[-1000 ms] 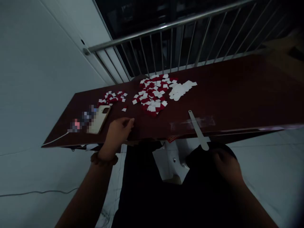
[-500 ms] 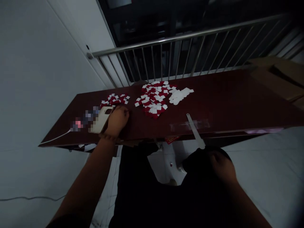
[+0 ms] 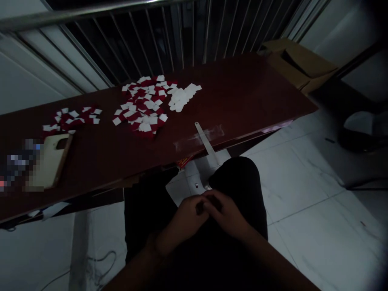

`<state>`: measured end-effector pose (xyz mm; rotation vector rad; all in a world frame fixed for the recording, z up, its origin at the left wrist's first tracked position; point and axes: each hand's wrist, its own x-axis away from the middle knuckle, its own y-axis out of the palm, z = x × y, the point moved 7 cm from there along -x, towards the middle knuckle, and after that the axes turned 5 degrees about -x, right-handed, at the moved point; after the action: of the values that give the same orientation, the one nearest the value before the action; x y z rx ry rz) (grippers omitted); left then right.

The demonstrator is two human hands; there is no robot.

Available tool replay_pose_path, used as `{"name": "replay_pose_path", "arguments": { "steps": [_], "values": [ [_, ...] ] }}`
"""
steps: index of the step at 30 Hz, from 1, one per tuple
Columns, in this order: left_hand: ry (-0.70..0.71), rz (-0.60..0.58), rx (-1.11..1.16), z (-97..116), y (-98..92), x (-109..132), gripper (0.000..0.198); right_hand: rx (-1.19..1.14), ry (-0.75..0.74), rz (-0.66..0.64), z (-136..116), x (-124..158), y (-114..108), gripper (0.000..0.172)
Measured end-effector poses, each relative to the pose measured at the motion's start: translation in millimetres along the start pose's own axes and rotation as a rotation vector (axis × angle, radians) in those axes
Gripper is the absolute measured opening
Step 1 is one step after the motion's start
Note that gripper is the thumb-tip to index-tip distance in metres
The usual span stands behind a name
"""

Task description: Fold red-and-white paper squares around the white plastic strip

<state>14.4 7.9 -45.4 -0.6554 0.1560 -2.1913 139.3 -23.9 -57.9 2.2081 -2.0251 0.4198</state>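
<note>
- Both hands have left the tabletop and come together over the person's lap, and the head view has swung to the right.
- Hands, head view: the left hand [image 3: 183, 222] and right hand [image 3: 227, 212] are together, fingers touching. A dark speck shows between them; whether they hold a small item cannot be told.
- Work items, head view: a large heap of red-and-white squares [image 3: 141, 107] lies on the dark red tabletop [image 3: 251, 93], well away from both hands. A smaller heap of squares [image 3: 71, 120] lies to its left.
- Progress, head view: a heap of white pieces [image 3: 182, 97] touches the large heap's right side and is clearly smaller. Most squares still show red.
- Surroundings, head view: a white strip [image 3: 205, 139] lies under clear tape [image 3: 200, 136] near the front edge. A tan phone case [image 3: 51, 161] lies at the left, beside a blurred object [image 3: 18, 161]. A cardboard box [image 3: 298, 60] stands beyond the tabletop's far end, and a metal railing [image 3: 91, 8] runs behind.
</note>
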Motion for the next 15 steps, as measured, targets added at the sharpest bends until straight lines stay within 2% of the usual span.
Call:
{"name": "replay_pose_path", "arguments": {
  "steps": [4, 7, 11, 15],
  "values": [
    [-0.004, -0.010, 0.062, 21, -16.8, -23, 0.017, -0.079, 0.022, 0.223, -12, -7, -34, 0.018],
    [-0.021, -0.020, 0.241, 26, -13.7, -42, 0.024, -0.181, 0.030, 0.356, -18, -16, -55, 0.019],
    [-0.040, 0.118, 0.494, 25, -10.5, -61, 0.029, -0.308, 0.009, 0.493, -28, -21, -62, 0.019],
    [-0.008, 0.182, 0.566, 33, -12.4, -67, 0.029, -0.349, -0.044, 0.499, -39, -23, -60, 0.016]
  ]
}}
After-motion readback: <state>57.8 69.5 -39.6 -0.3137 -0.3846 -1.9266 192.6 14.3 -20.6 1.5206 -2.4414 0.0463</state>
